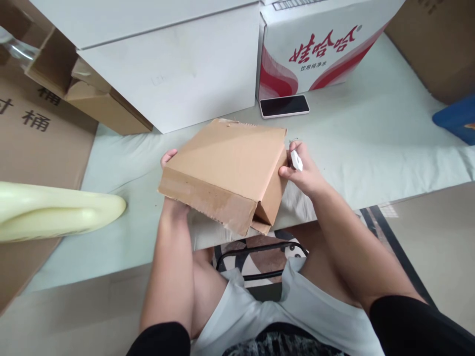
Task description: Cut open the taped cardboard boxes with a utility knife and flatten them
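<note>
Near the front edge of the cloth-covered bench (363, 138), a brown cardboard box (222, 163) is held tilted between two bare hands, its worn, tape-like strip facing the person. The left hand (169, 157) has its grip curled around the left end, partly hidden by the cardboard, so how tightly it holds cannot be told. The right hand (302, 170) has its grip mostly closed around a small white object (296, 160), with the thumb against the box's right side. To handle the box well, the left hand should probably bear most of the weight from below, since the right is shared with the white object; a light touch would spare the loose flap (261, 227) at the near right corner. Wrinkles in the pale green cloth could let things slide. Beyond lie a phone (285, 106), a plain white box (185, 74) and a white carton with red lettering (315, 54). A pale yellow object (63, 212) juts in from the left before a large brown carton (48, 133); something blue (458, 118) sits at far right, above light floor tiles (438, 232).
</note>
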`<state>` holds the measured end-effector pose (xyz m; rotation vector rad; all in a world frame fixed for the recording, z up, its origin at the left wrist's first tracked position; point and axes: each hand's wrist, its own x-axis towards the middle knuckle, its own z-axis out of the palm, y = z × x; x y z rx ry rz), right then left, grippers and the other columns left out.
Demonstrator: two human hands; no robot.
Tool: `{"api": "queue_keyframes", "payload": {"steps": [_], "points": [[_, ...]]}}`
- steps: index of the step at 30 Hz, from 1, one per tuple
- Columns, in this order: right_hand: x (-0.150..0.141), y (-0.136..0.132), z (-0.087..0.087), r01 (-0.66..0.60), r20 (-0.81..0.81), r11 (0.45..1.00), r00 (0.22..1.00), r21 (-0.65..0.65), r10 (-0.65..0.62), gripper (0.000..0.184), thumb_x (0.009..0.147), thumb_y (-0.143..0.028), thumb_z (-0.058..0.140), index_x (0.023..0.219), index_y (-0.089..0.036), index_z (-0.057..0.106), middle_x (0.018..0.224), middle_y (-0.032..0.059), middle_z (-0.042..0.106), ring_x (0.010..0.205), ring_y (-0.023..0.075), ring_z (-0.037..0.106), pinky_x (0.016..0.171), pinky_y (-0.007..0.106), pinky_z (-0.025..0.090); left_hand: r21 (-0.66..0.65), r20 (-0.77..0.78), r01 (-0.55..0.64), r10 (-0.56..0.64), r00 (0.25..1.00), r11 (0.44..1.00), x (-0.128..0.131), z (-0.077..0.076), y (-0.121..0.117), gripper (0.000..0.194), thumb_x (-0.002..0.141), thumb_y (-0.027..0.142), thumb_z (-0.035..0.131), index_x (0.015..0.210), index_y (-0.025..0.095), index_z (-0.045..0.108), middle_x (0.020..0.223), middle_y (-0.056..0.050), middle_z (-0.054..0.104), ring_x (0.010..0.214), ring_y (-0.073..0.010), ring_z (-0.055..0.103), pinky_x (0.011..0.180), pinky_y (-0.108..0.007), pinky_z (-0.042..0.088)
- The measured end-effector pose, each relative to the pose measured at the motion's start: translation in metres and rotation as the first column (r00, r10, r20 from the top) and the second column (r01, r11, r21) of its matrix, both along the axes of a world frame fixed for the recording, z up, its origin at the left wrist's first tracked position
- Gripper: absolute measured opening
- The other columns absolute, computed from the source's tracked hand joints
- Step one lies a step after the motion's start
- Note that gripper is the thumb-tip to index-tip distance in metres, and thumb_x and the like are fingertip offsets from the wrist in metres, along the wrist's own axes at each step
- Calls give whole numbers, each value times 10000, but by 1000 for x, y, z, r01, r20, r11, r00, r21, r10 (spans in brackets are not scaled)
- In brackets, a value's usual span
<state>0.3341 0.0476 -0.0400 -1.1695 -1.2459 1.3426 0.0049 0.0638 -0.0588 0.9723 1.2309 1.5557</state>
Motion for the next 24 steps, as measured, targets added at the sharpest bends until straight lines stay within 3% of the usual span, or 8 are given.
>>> {"api": "queue_keyframes", "payload": {"steps": [4,8,14,18,24], "points": [[4,4,-6,202,75,975,975,96,-209,896,521,-787,923,1001,-303,341,1026,13,552,940,225,555,841,406,465,-21,42,-40,41,998,999,5,7,-2,677,751,633,851,1265,321,539,1227,-20,638,1032,-178,645,941,-347,555],[8,7,-12,342,122,909,918,239,-377,777,638,-772,875,984,-301,363,906,-27,448,796,186,489,749,379,450,4,35,-25,25,999,1000,7,8,-3,724,698,653,885,1249,315,559,1257,-31,628,1062,-187,636,983,-367,540],[10,8,-17,436,122,850,865,296,-486,657,750,-717,831,987,-299,383,840,-45,402,738,179,450,710,356,408,-45,2,88,-88,996,995,-1,4,-6,875,599,697,943,1331,357,606,1345,-45,638,1151,-220,664,967,-371,569],[8,9,-15,473,73,829,855,297,-514,659,743,-711,834,965,-296,372,804,-58,375,692,163,398,675,335,352,57,-60,202,-199,978,978,-6,-1,-8,847,647,674,936,1369,363,623,1397,-48,641,1210,-229,672,1007,-372,574],[8,9,-12,463,104,839,855,287,-507,653,730,-691,846,953,-296,376,764,-70,360,672,163,400,655,336,353,25,-73,107,-105,992,994,-3,1,-6,776,706,677,900,1341,321,631,1383,-61,644,1160,-216,666,1071,-409,561]]}}
